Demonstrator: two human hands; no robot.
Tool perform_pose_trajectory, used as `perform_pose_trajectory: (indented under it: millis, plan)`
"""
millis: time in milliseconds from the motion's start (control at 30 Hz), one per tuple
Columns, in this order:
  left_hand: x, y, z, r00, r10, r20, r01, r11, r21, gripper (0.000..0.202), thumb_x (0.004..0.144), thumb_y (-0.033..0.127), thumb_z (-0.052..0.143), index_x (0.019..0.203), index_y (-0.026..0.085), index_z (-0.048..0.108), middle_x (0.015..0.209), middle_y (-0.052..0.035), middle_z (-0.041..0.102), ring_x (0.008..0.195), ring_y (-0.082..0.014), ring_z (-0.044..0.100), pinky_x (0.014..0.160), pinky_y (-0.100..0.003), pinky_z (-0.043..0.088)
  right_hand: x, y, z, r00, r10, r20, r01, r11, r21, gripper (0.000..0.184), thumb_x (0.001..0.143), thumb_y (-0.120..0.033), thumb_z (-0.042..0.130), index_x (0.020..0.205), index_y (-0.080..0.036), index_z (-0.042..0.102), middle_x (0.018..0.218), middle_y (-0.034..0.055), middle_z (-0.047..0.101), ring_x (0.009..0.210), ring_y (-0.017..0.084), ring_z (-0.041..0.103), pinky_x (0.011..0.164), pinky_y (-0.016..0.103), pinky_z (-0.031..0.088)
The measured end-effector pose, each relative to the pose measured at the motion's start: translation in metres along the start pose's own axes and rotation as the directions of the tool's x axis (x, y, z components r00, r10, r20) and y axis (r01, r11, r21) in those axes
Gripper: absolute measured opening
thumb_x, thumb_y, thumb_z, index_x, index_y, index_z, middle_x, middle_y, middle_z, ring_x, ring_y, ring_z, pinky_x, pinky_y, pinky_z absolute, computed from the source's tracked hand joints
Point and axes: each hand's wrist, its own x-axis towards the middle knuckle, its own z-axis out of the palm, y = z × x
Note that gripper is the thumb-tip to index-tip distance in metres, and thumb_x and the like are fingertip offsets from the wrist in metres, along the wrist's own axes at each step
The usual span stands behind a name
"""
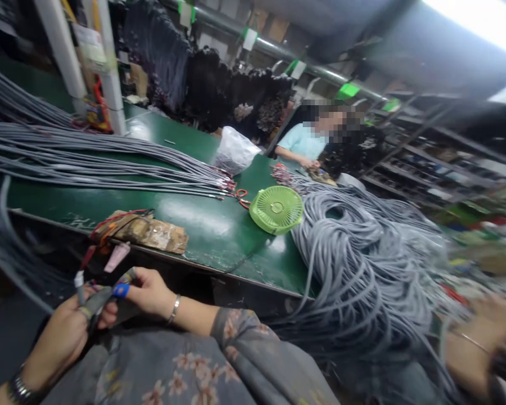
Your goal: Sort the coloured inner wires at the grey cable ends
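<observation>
Low at the left, my left hand (65,332) is closed around a grey cable (80,289) whose end has a white band. Grey covering seems to wrap the thumb of that hand. My right hand (149,292) is closed in a pinch close beside it, with a blue wrap (121,290) around a digit. What the right fingers hold is too small and partly hidden to make out. Just beyond both hands, a worn cardboard-like block (160,235) with red and black wires lies on the table edge, and a pink tag (117,257) hangs there.
Long grey cables (143,147) lie across the green table (202,219). A green fan (277,208) stands beside a big heap of coiled cables (354,247). Behind are a plastic bag (236,149) and a person (303,140) at work. Another person's blurred arm (472,343) reaches in at right.
</observation>
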Motion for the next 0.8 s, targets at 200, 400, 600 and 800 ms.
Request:
perform_pose_trajectory:
  millis: [200, 400, 600, 800]
  plan:
    - [-0.016, 0.013, -0.006, 0.946, 0.025, 0.324, -0.058, 0.994, 0.093, 0.03, 0.056, 0.052, 0.081, 0.056, 0.022, 0.074, 0.058, -0.006, 0.076, 0.055, -0.022, 0.065, 0.057, -0.031, 0.052, -0.003, -0.01, -0.017, 0.965, 0.122, 0.232, -0.128, 0.992, 0.012, 0.059, 0.046, -0.058, 0.1, 0.068, -0.018, 0.062, 0.064, -0.0061, 0.059, 0.06, 0.009, 0.049, 0.065, 0.027, 0.044]
    - [-0.023, -0.004, -0.01, 0.909, 0.077, 0.41, -0.146, 0.979, 0.14, 0.042, 0.066, 0.06, 0.08, 0.056, 0.02, 0.075, 0.052, -0.0047, 0.071, 0.044, -0.0138, 0.052, 0.048, -0.025, 0.042, 0.0, -0.023, -0.019, 0.867, 0.244, 0.434, -0.228, 0.97, -0.089, 0.065, 0.043, -0.066, 0.097, 0.071, -0.017, 0.065, 0.062, -0.0053, 0.06, 0.056, 0.009, 0.05, 0.058, 0.025, 0.041]
    - [-0.028, 0.002, -0.003, 0.978, 0.053, 0.202, -0.011, 0.979, -0.204, 0.041, 0.062, 0.057, 0.086, 0.059, 0.02, 0.068, 0.053, -0.0056, 0.071, 0.043, -0.0141, 0.06, 0.04, -0.022, 0.037, -0.001, -0.005, -0.008, 0.94, 0.21, 0.269, -0.267, 0.944, 0.193, 0.066, 0.051, -0.075, 0.091, 0.072, -0.019, 0.063, 0.061, -0.0054, 0.06, 0.049, 0.007, 0.044, 0.052, 0.025, 0.043]
    - [-0.031, 0.005, 0.001, 0.994, 0.02, 0.104, 0.018, 0.936, -0.352, 0.044, 0.057, 0.051, 0.093, 0.063, 0.018, 0.064, 0.054, -0.0042, 0.072, 0.043, -0.0142, 0.064, 0.041, -0.021, 0.041, -0.007, -0.011, -0.008, 0.954, 0.215, 0.208, -0.254, 0.95, 0.184, 0.062, 0.055, -0.068, 0.093, 0.081, -0.019, 0.065, 0.07, -0.0042, 0.064, 0.054, 0.007, 0.046, 0.054, 0.024, 0.045]
